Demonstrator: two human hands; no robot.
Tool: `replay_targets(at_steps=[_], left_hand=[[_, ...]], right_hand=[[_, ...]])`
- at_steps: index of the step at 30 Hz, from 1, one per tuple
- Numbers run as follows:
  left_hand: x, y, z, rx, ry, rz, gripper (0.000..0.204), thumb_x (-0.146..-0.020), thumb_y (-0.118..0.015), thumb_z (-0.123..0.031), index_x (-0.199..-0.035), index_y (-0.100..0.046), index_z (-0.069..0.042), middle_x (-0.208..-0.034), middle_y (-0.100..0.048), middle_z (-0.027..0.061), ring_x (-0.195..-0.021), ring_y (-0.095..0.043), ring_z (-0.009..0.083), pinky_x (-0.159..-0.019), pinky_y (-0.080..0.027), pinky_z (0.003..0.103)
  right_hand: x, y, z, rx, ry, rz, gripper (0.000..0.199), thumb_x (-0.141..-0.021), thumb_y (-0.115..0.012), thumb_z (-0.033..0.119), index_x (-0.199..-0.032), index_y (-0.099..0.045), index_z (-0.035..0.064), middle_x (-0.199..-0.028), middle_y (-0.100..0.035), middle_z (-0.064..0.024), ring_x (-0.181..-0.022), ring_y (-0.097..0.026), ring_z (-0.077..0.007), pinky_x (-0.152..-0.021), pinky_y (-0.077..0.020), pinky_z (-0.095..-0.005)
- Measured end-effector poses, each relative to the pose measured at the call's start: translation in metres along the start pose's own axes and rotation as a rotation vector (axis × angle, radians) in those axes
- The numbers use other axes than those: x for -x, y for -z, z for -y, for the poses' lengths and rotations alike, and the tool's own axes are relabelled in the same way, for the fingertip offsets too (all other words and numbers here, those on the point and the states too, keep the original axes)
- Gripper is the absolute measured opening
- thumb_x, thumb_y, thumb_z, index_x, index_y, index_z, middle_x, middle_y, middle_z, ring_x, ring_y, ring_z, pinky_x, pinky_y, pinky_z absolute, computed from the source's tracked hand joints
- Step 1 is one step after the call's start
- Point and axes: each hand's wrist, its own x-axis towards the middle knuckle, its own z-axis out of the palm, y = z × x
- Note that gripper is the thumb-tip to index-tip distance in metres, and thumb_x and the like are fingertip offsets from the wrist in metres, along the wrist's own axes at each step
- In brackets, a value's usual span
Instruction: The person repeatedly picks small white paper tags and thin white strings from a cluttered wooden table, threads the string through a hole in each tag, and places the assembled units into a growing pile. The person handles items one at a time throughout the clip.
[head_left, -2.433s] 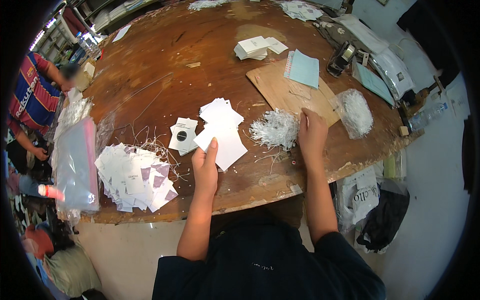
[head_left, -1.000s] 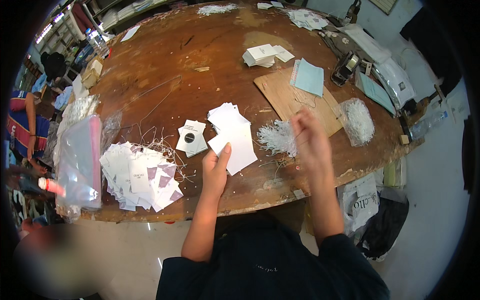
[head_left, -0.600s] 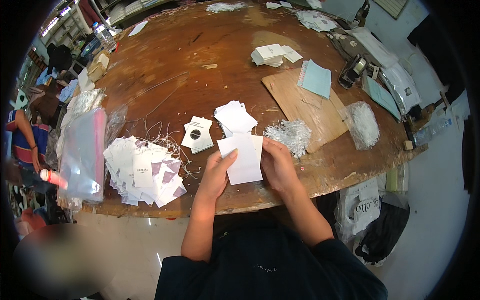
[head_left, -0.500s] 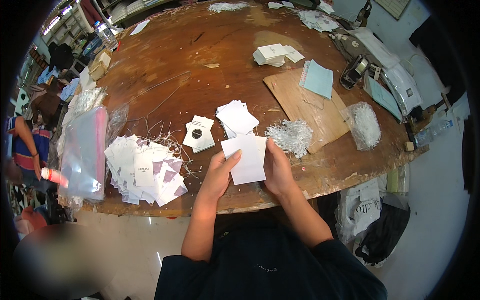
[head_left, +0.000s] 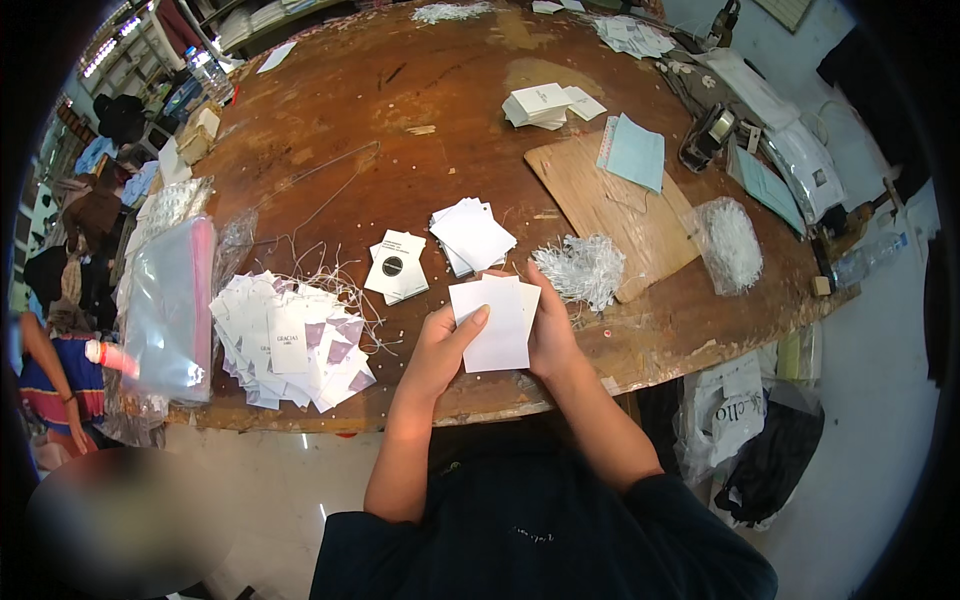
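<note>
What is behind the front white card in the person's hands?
A second card shows past the right edge of the front card, near the right hand. The left hand has its thumb on top. Any further cards directly behind are hidden.

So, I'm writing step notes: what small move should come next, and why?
Probably squaring the held white cards: they overlap unevenly, one jutting out at the right, while the left hand grips them and the right hand is at that side.

Table: tags left | cards right of tags | stack right of cards | strings right of stack | board behind strings | papers on board
</note>
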Motion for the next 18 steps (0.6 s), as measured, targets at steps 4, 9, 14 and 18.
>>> replay_targets(at_steps=[4,9,14,18], left_hand=[[0.004,0.003,-0.005,-0.055,0.035,-0.001,0.033,-0.104,-0.06,-0.024,-0.121,-0.065,0.005,-0.105,-0.071,0.0051,-0.092,-0.063,0.0071,-0.081,-0.052,0.026],[0.007,0.005,-0.009,-0.142,-0.027,-0.044,0.034,-0.104,-0.059,-0.024,-0.121,-0.065,0.005,-0.105,-0.07,0.0049,-0.092,-0.062,0.0077,-0.08,-0.051,0.027],[0.004,0.002,-0.008,-0.216,-0.055,-0.098,0.036,-0.105,-0.059,-0.025,-0.123,-0.065,0.005,-0.105,-0.07,0.005,-0.092,-0.061,0.0081,-0.081,-0.051,0.027],[0.002,-0.001,-0.006,-0.202,-0.056,-0.126,0.036,-0.105,-0.06,-0.026,-0.123,-0.065,0.005,-0.105,-0.07,0.0052,-0.091,-0.061,0.0078,-0.08,-0.051,0.027]], right_hand=[[-0.02,0.001,0.017,0.022,0.194,0.055,0.04,-0.104,-0.054,0.035,-0.122,-0.061,-0.0004,-0.115,-0.067,-0.0118,-0.104,-0.065,-0.0233,-0.095,-0.053,-0.0397],[-0.032,0.001,0.057,-0.054,0.557,-0.172,0.019,-0.1,-0.063,0.015,-0.112,-0.06,0.0007,-0.1,-0.065,-0.0068,-0.09,-0.064,-0.0162,-0.085,-0.0568,-0.0318],[-0.015,-0.005,0.063,0.034,0.661,-0.084,0.022,-0.099,-0.064,0.007,-0.118,-0.057,-0.0008,-0.104,-0.066,-0.0115,-0.091,-0.065,-0.0174,-0.084,-0.0582,-0.0321],[0.0,-0.013,0.05,0.145,0.619,-0.107,0.021,-0.099,-0.064,0.007,-0.117,-0.058,-0.0022,-0.098,-0.067,-0.0113,-0.086,-0.066,-0.0169,-0.081,-0.0593,-0.0321]])
